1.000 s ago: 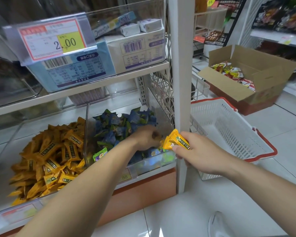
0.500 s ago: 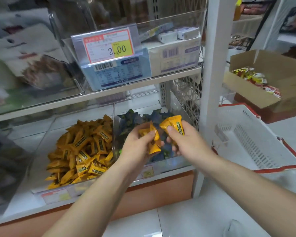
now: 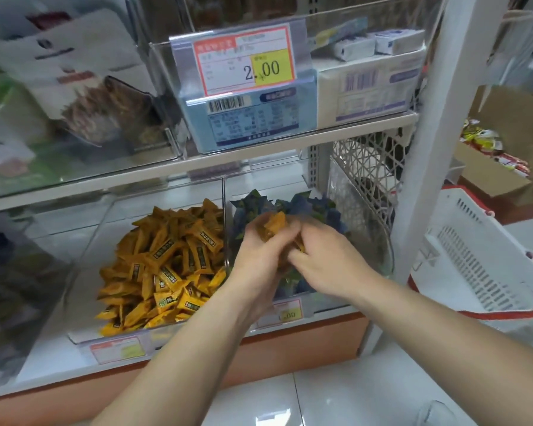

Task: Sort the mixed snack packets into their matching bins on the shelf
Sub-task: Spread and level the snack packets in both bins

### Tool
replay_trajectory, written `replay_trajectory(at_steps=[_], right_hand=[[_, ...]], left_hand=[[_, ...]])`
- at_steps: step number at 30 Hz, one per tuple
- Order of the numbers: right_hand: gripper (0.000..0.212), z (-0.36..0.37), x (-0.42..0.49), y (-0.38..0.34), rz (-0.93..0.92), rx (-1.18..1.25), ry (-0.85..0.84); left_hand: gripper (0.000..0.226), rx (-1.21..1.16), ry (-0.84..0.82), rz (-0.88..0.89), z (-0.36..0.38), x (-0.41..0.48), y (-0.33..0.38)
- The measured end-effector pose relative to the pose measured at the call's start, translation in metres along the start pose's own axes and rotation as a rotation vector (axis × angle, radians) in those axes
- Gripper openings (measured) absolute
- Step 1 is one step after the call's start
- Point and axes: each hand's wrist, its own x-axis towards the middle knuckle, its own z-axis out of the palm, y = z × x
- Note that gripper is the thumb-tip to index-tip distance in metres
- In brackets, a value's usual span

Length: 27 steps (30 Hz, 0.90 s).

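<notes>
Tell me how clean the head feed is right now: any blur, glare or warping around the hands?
Head view: motion blur smears the left hand, the right hand and the yellow packets between them, so the grip is hard to read; the bags at far left are blurred too; the price tag reads clearly; glare spots the floor tile; wide-angle distortion tilts the white post.

- left hand [image 3: 256,259] / right hand [image 3: 330,262]: bare, motion-blurred, fine detail unreadable
- left forearm [image 3: 179,358]: bare along its whole visible length, up to frame edge
- right forearm [image 3: 443,327]: same, bare to frame edge
- shoe [image 3: 437,413]: pale grey rounded toe, bottom of view, blurry
</notes>
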Motion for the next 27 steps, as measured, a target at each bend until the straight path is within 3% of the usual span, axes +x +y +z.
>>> replay_trajectory(at_steps=[4,9,11,12,14,15,19,21,27], right_hand=[[0.026,0.001,0.006,0.002,0.071,0.248,0.031],[0.057,-0.017,0.012,0.008,-0.015,0.399,-0.179],[0.064,-0.032,0.017,0.022,0.065,0.454,-0.092],[0.054,-0.040,0.019,0.030,0.126,0.452,-0.007],[0.023,-0.050,0.022,0.045,0.236,0.420,0.135],[0.018,-0.050,0.024,0.052,0.263,0.380,0.147],[0.022,-0.023,0.032,0.064,0.237,0.033,-0.121],[0.025,-0.008,0.037,0.073,0.270,-0.121,-0.218],[0.032,0.007,0.047,0.087,0.355,-0.275,-0.277]], left_hand=[[0.046,0.026,0.034,0.024,-0.001,0.000,0.005],[0.045,0.143,0.100,0.090,-0.008,0.003,0.021],[0.038,0.125,0.064,0.055,-0.015,0.003,0.027],[0.036,0.114,0.050,0.040,-0.019,0.003,0.030],[0.039,0.139,0.054,0.039,-0.026,0.002,0.034],[0.041,0.196,0.065,0.066,-0.030,0.002,0.036],[0.033,0.627,0.090,0.332,-0.051,0.004,0.043],[0.030,0.768,0.094,0.375,-0.063,0.005,0.044],[0.032,0.911,0.114,0.394,-0.075,0.009,0.040]])
